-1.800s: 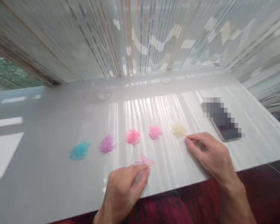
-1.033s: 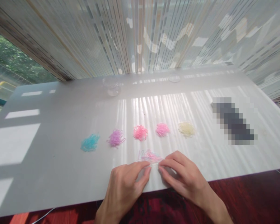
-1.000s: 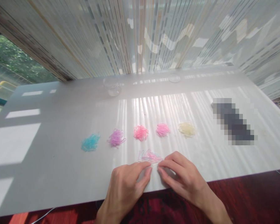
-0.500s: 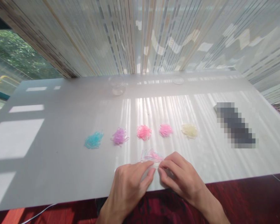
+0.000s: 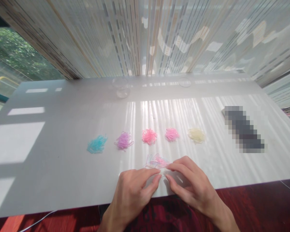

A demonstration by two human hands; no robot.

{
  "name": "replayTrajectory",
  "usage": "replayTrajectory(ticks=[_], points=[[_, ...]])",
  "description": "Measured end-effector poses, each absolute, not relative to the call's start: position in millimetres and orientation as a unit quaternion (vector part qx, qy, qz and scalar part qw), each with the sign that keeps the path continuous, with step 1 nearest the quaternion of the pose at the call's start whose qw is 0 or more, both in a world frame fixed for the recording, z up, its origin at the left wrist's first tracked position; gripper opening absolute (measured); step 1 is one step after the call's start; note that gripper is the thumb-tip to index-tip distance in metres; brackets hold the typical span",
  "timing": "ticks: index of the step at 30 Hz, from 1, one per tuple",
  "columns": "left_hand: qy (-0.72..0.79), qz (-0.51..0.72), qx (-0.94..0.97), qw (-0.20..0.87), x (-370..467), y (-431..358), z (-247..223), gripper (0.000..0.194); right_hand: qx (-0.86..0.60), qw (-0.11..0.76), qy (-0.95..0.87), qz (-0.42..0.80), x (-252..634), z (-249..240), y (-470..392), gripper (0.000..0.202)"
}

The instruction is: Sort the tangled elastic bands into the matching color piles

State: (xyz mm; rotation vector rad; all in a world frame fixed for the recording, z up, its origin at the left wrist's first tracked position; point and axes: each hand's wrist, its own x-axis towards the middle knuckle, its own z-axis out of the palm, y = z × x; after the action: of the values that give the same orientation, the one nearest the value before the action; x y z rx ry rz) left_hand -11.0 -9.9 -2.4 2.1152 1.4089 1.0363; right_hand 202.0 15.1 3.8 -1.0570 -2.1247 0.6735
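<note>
My left hand (image 5: 137, 187) rests at the table's near edge, thumb and index tips drawn together in a pinch. Whatever sits between those tips is too small and faint to make out. Facing it, my right hand (image 5: 192, 180) has thumb and index finger apart, with nothing visible between them. The right index tip is close to a loose mixed pile of thin elastic bands (image 5: 157, 161) in pink, white and pale blue. Beyond lie separate piles of bands: blue (image 5: 97, 144), purple (image 5: 124, 140), coral pink (image 5: 149, 137), light pink (image 5: 171, 134) and pale yellow (image 5: 196, 135).
A clear round container (image 5: 122, 92) stands at the back of the white table (image 5: 70, 180), with a clear round lid (image 5: 185, 82) further right. A pixelated dark object (image 5: 245, 130) lies on the right side. Striped curtains (image 5: 125, 38) hang behind the far edge.
My right thumb and index finger have spread apart, the index moving up toward the mixed pile. My left hand has barely moved. The piles look the same.
</note>
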Motion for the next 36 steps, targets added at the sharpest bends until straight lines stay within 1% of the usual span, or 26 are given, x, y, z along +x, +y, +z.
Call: replayTrajectory(ticks=[3, 12, 20, 27, 36], points=[[0.508, 0.382, 0.746, 0.2, -12.9, -9.2, -2.9, 0.007, -0.404, 0.331, -0.813, 0.259, 203.8, 4.0, 15.5, 0.021], [0.506, 0.39, 0.744, 0.198, -11.9, -8.1, -1.4, 0.007, -0.393, 0.343, -0.812, 0.261, 202.2, 6.0, 17.2, 0.013], [0.504, 0.397, 0.742, 0.194, -10.1, -7.9, 0.9, 0.006, -0.394, 0.357, -0.805, 0.262, 201.9, 8.5, 17.2, 0.014], [0.485, 0.406, 0.744, 0.214, -7.5, -5.6, 1.0, 0.008, -0.396, 0.379, -0.795, 0.259, 202.7, 5.6, 17.0, 0.017], [0.483, 0.407, 0.742, 0.225, -5.7, -3.8, 2.4, 0.008, -0.396, 0.366, -0.799, 0.265, 207.5, 7.2, 17.8, 0.01]])
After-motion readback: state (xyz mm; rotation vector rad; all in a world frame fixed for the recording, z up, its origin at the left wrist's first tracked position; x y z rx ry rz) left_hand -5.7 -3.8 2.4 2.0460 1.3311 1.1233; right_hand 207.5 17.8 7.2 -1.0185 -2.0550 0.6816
